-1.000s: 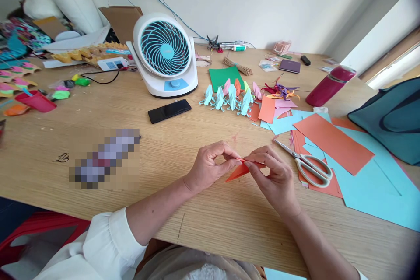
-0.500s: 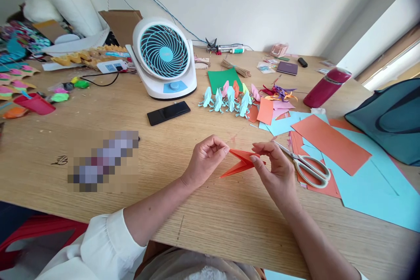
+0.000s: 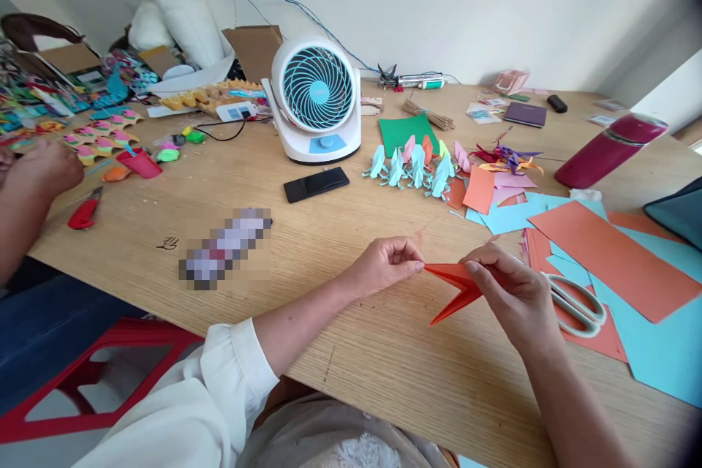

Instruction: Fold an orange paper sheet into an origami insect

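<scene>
Orange folded paper [image 3: 459, 274] seems light, easily creased; left hand [image 3: 381, 267] and right hand [image 3: 515, 296] pinch its opposite ends, sensible holds.

- Pale wooden table [image 3: 384, 358], grain showing.
- Mid-table: black phone [image 3: 316, 184]; white fan [image 3: 319, 91] behind it.
- Left: red cup [image 3: 143, 162].
- Right: magenta flask [image 3: 606, 155], purple notebook [image 3: 525, 115].

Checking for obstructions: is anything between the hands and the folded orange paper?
Nothing visible: the left hand pinches one tip of the orange paper, the right hand its other end. The scissors lie further right.
</scene>
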A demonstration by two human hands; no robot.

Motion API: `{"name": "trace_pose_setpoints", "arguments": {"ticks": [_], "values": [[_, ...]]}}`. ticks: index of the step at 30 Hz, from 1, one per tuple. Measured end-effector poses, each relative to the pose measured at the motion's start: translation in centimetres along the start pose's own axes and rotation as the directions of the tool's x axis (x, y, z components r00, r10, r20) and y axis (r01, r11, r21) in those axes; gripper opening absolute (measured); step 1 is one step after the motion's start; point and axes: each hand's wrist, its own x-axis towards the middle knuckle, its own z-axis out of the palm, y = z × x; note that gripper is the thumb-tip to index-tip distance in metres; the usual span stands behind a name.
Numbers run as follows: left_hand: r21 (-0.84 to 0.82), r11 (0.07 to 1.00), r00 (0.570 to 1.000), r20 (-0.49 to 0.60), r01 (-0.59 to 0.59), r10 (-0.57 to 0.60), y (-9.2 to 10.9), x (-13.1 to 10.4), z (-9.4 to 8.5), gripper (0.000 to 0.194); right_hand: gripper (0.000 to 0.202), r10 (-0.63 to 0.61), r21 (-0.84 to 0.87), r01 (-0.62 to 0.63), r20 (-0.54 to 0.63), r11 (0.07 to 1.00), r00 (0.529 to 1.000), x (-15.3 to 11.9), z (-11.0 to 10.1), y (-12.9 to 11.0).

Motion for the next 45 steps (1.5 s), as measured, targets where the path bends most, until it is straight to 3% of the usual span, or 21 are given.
{"name": "trace_pose_setpoints", "arguments": {"ticks": [6,16,24,32,40,45], "values": [[0.142,0.989,0.997,0.081,-0.030,0.019,0.2,-0.3,0.0,0.012,0.021,0.031,-0.039,-0.026,0.150,0.999,0.988,0.3,-1.0,-0.4],[0.388,0.900,0.977,0.152,-0.199,0.151,0.3,-0.4,0.0,0.014,0.016,-0.036,-0.072,0.048,0.155,0.996,0.987,0.3,-0.8,0.0],[0.398,0.892,0.976,0.133,-0.213,0.174,0.0,-0.5,0.2,0.013,0.018,-0.059,-0.101,0.071,0.121,0.992,0.991,0.3,-0.5,-0.1],[0.445,0.857,0.965,0.146,-0.259,0.216,-0.1,-0.5,0.4,0.009,0.015,-0.071,-0.143,0.100,0.195,0.985,0.978,0.2,-0.3,-0.2],[0.410,0.898,0.987,0.030,-0.158,0.160,0.4,-0.6,0.6,0.007,0.007,-0.094,-0.159,0.101,0.052,0.982,0.994,0.3,-0.2,0.5],[0.374,0.899,0.974,0.094,-0.226,0.205,-0.1,-0.7,0.6,0.013,0.007,-0.133,-0.172,0.139,0.051,0.975,0.990,0.4,-0.1,0.5]]}}
